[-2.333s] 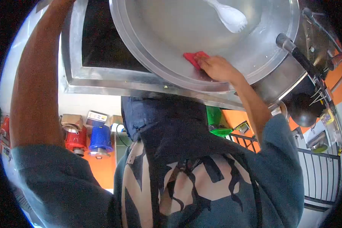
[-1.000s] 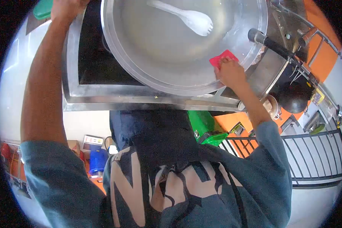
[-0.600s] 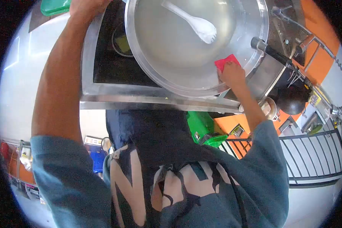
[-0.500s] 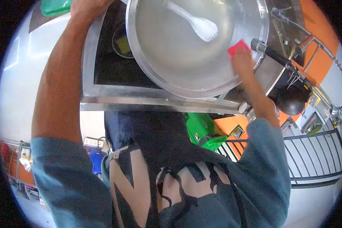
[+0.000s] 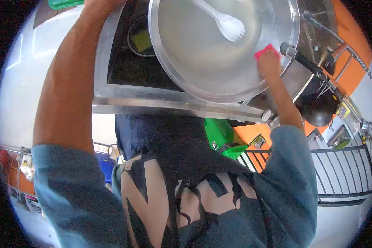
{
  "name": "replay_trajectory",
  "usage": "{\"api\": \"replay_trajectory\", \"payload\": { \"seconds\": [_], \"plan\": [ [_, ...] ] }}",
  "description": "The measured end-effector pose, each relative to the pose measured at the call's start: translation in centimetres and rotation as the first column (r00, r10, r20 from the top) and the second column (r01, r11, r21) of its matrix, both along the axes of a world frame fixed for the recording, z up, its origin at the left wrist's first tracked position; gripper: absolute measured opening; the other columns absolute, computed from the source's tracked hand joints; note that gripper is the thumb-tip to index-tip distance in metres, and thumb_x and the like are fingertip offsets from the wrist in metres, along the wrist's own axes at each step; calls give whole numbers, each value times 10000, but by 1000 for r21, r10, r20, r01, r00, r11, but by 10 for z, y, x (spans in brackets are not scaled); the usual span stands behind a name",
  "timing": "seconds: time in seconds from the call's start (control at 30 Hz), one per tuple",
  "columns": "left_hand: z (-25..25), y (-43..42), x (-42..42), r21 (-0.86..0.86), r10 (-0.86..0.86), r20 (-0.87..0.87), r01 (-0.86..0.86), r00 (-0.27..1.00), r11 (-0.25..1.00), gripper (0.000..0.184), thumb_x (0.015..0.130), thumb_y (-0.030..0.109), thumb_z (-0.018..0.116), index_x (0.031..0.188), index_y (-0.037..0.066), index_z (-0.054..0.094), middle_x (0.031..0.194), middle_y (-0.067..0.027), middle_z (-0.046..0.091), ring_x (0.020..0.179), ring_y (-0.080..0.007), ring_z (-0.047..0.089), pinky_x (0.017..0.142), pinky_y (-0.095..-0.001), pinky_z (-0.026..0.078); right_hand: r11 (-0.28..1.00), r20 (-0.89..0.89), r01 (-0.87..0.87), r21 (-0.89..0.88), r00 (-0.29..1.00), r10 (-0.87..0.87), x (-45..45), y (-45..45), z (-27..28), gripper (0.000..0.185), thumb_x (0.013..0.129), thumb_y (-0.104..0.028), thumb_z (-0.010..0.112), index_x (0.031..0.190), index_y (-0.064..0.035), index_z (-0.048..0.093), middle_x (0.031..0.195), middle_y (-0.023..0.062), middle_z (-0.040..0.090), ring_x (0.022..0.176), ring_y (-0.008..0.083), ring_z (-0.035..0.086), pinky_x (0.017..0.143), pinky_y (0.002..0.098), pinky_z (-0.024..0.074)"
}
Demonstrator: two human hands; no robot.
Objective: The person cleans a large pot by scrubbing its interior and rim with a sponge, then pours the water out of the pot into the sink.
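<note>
My right hand is closed on a pink cleaning pad, pressed to the inner right wall of a large round basin. Cloudy liquid covers the basin's bottom. A white spoon with a toothed tip lies in it, its handle toward the top edge. At the top left, my left hand is mostly cut off by the frame, left of the basin. Its fingers are out of sight.
The basin sits over a steel sink. A faucet spray head juts close to my right hand. Beyond it hangs a dark round pan. Below stands a green bin. Something green is at the top left.
The whole view has shifted slightly, with the basin now a little further right and up. My right hand keeps the pink pad at the basin's right wall.
</note>
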State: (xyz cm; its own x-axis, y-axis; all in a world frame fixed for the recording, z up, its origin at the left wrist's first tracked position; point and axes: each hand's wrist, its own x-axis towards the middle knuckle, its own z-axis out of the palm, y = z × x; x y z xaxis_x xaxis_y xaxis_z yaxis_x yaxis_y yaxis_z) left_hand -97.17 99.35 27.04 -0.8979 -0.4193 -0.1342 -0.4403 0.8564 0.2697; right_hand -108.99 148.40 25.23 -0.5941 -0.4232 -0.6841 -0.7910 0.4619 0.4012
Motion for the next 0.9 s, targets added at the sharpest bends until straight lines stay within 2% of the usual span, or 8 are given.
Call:
{"api": "replay_trajectory", "payload": {
  "seconds": [0.2,0.3,0.4,0.5,0.6,0.7,0.8,0.9],
  "plan": [
    [3,-2,1,-17,-2,-58,1,998,1000,480,936,203,451,1409,276,416,1530,-223,188,1275,-471,380,1037,-512,394,812,504,575,99,675,-539,105,-99,28,541,776,-545,616,893,-22,694,914,224,670,878,394,649,809,467,518],
    [8,6,2,-38,13,-136,-18,991,999,456,941,216,449,1395,263,434,1515,-234,220,1243,-477,410,1011,-509,416,799,649,600,33,595,-474,116,-106,-19,465,756,-442,670,968,-29,680,973,240,655,929,390,636,829,457,508],
    [-1,3,-2,-27,-19,-164,14,986,1000,426,951,238,445,1377,253,452,1499,-245,245,1205,-492,437,974,-506,443,832,644,467,-299,742,-186,125,-129,-55,340,799,-237,621,1041,-1,659,953,233,664,839,387,648,745,437,511],
    [-4,1,-4,-90,-39,-141,26,989,996,417,951,257,454,1366,234,461,1438,-260,352,1195,-459,464,930,-500,469,602,557,568,-561,797,-233,126,-143,-87,318,814,-157,584,1075,11,650,957,223,672,819,339,657,714,405,516],
    [-41,-16,-1,-266,-182,-305,100,935,959,474,968,354,445,1430,390,346,1467,-228,323,1180,-483,489,928,-511,481,-161,827,945,-286,159,-539,111,-160,-73,310,826,-159,575,1075,7,658,918,196,681,817,271,656,701,374,518],
    [-24,-6,0,-201,-90,-165,56,982,978,498,953,340,458,1439,355,352,1466,-197,336,1243,-417,449,1009,-512,381,-427,882,862,-274,48,-469,115,-147,-105,256,827,-197,595,977,-7,679,854,197,684,766,343,654,716,384,521],
    [-22,-5,4,-152,-130,-278,91,952,984,464,957,360,457,1414,290,422,1457,-212,341,1217,-447,456,1029,-497,362,-40,760,934,-355,263,-594,114,-141,-129,278,849,-234,563,925,2,688,890,202,690,786,343,665,728,397,527],
    [-36,-24,6,-112,-161,-425,124,891,986,443,957,335,461,1387,228,466,1419,-227,389,1220,-429,461,1025,-482,364,86,646,858,-507,444,-622,120,-146,-108,319,871,-263,536,869,19,686,873,208,686,791,347,669,723,412,536]
  ]
}}
